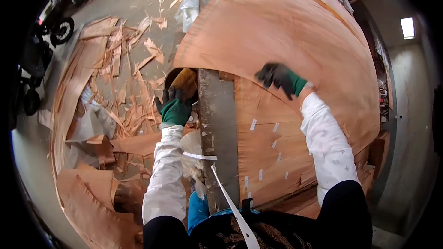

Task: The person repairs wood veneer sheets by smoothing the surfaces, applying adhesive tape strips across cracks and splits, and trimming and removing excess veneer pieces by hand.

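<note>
My left hand [176,101], in a dark and green glove, reaches to a yellowish-brown object [184,83] in a dark round holder beside the bench edge. Its fingers lie spread against that object; whether they grip it is unclear. Over the large reddish-brown veneer sheet [244,32], near its curved lower edge, is my right hand [279,77], also gloved. That hand is blurred by motion, and I cannot make out its fingers' hold. Below the edge lies another veneer surface [267,143] with several short white tape pieces.
A grey bench edge [221,124] runs toward my body, with a white perforated strip [230,198] hanging near my waist. Veneer scraps [134,92] and clear plastic [94,124] litter the floor at left. Motorbikes [46,41] stand at the upper left.
</note>
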The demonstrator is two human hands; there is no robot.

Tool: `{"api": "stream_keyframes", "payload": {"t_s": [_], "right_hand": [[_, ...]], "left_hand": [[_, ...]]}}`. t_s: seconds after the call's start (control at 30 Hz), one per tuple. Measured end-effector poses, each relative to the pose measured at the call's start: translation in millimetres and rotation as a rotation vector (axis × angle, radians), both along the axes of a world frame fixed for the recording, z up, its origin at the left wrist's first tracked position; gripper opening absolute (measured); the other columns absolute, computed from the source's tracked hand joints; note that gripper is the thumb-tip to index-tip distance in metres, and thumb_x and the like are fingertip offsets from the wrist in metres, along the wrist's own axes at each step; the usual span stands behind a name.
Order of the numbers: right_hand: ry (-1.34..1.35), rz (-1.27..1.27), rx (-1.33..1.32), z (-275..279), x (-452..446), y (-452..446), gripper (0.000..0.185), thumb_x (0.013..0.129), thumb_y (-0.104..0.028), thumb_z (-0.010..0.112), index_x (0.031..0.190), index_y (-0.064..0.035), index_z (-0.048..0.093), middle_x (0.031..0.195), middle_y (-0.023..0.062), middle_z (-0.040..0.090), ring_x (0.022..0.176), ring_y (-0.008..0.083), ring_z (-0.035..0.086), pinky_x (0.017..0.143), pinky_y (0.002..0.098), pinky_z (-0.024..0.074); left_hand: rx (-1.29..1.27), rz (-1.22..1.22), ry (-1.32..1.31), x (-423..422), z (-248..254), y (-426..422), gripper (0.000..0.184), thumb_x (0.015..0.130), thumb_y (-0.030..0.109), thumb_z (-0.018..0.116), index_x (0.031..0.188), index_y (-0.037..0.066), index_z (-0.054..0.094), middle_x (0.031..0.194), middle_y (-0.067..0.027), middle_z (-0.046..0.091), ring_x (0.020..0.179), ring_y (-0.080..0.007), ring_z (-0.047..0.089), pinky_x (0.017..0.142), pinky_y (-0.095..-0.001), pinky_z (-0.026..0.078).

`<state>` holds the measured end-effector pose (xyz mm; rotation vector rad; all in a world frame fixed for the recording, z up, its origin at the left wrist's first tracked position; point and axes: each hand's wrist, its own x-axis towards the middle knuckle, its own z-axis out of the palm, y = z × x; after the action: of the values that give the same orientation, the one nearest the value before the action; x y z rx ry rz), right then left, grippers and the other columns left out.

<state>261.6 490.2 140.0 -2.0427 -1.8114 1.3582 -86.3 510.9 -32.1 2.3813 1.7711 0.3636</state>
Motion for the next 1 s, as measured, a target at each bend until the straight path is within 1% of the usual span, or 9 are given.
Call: {"api": "stream_keyframes", "payload": {"t_s": [0.07, 0.2, 0.3, 0.37, 0.47, 0.53, 0.6, 0.7, 1.0], "right_hand": [[-0.026, 0.307, 0.349, -61, 53, -27, 0.028, 0.083, -0.007, 0.061, 0.11, -0.006, 0.067, 0.096, 0.0048, 0.068, 0.088, 0.012, 0.061, 0.069, 0.0245, 0.0495], [-0.529, -0.696, -0.082, -46, 128, -15, 0.026, 0.07, -0.013, 0.067, 0.095, -0.0074, 0.069, 0.098, 0.0127, 0.068, 0.086, 0.0238, 0.063, 0.074, 0.032, 0.0506], [-0.304, -0.213, 0.199, -12, 113, -34, 0.018, 0.071, 0.001, 0.063, 0.087, -0.0043, 0.068, 0.081, 0.0079, 0.068, 0.067, 0.0159, 0.062, 0.059, 0.0292, 0.0496], [-0.038, -0.241, -0.002, 36, 50, -52, 0.017, 0.066, 0.005, 0.064, 0.082, -0.0007, 0.066, 0.077, 0.008, 0.067, 0.064, 0.013, 0.061, 0.056, 0.0284, 0.0494], [0.017, 0.3, 0.385, 80, -16, -90, 0.01, 0.074, -0.01, 0.066, 0.083, -0.0053, 0.063, 0.077, 0.0163, 0.063, 0.07, 0.0334, 0.057, 0.062, 0.0372, 0.0465], [-0.075, 0.309, 0.359, 96, -32, -101, 0.009, 0.073, -0.009, 0.065, 0.081, -0.006, 0.062, 0.076, 0.0179, 0.061, 0.07, 0.0376, 0.055, 0.061, 0.0391, 0.0455], [-0.245, 0.268, 0.265, 109, -27, -98, 0.008, 0.074, -0.01, 0.064, 0.081, -0.0061, 0.062, 0.076, 0.0176, 0.061, 0.071, 0.0376, 0.056, 0.061, 0.0401, 0.0453], [-0.296, 0.186, 0.269, 94, -13, -93, 0.008, 0.078, -0.014, 0.062, 0.082, -0.0062, 0.062, 0.077, 0.0173, 0.062, 0.073, 0.038, 0.057, 0.062, 0.042, 0.0454], [-0.481, 0.131, 0.329, -18, -27, -49, 0.014, 0.081, -0.019, 0.06, 0.085, -0.006, 0.063, 0.091, 0.0159, 0.065, 0.08, 0.0373, 0.062, 0.068, 0.0455, 0.0484]], "left_hand": [[0.003, 0.041, -0.112, 1, 18, 1, 0.045, 0.083, 0.038, 0.06, 0.121, 0.012, 0.06, 0.129, -0.012, 0.056, 0.119, -0.0343, 0.051, 0.103, -0.0543, 0.03], [0.171, 0.011, -0.352, -10, 60, -2, 0.038, 0.083, 0.033, 0.066, 0.112, 0.008, 0.065, 0.117, -0.0169, 0.062, 0.11, -0.0349, 0.056, 0.096, -0.0427, 0.04], [0.171, -0.09, -0.581, 12, 111, -4, 0.035, 0.084, 0.024, 0.066, 0.114, 0.005, 0.063, 0.119, -0.0181, 0.06, 0.113, -0.0357, 0.054, 0.097, -0.0438, 0.042], [0.215, -0.269, -0.81, 47, 128, -12, 0.048, 0.077, 0.017, 0.074, 0.12, 0.004, 0.058, 0.123, -0.019, 0.057, 0.117, -0.0364, 0.052, 0.1, -0.0432, 0.04], [0.053, -0.692, -0.898, 104, 181, -48, 0.073, 0.068, 0.026, 0.082, 0.13, 0.002, 0.05, 0.13, -0.0188, 0.052, 0.125, -0.036, 0.046, 0.106, -0.0435, 0.035], [-0.42, -0.827, -0.934, 118, 209, -77, 0.066, 0.073, 0.023, 0.08, 0.128, 0.001, 0.051, 0.112, -0.0207, 0.061, 0.106, -0.0305, 0.061, 0.088, -0.0396, 0.049], [-0.875, -0.599, -1.164, 125, 174, -108, 0.043, 0.083, 0.018, 0.071, 0.119, -0.001, 0.057, 0.091, -0.017, 0.067, 0.079, -0.0222, 0.067, 0.069, -0.0314, 0.053], [-1.268, -0.303, -1.282, 109, 161, -132, 0.035, 0.093, 0.022, 0.06, 0.114, -0.006, 0.056, 0.086, -0.0131, 0.068, 0.067, -0.0187, 0.066, 0.066, -0.0289, 0.054], [-1.559, 0.275, -1.332, 83, 115, -198, 0.03, 0.091, 0.021, 0.06, 0.11, -0.002, 0.058, 0.1, -0.0158, 0.065, 0.082, -0.0251, 0.067, 0.071, -0.0348, 0.058]]}}
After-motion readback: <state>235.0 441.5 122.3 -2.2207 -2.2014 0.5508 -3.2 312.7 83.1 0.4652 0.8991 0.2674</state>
